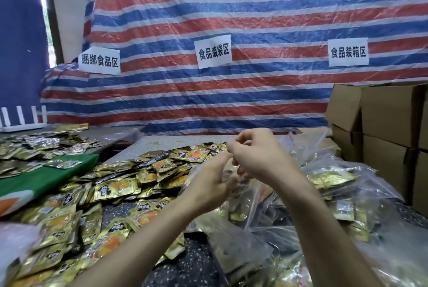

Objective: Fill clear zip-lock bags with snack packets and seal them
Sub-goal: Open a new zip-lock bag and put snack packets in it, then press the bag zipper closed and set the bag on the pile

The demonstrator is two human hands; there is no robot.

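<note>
Mid-frame the left hand [212,183] and right hand [259,155] pinch a clear bag [252,197] at its top edge – filled bags [333,180] lower right, packet pile [115,190] at left unbagged – plenty left

A: Can I tell what my left grip [215,180] holds?
B: No. Its fingertips blur behind the clear bag [254,198]. Packets [53,228] at the bench's near left corner smear; the boxes [393,119] run out of view.

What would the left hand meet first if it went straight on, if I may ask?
The left hand would likely meet the clear bag, then the right hand just beyond; depth unclear.
</note>
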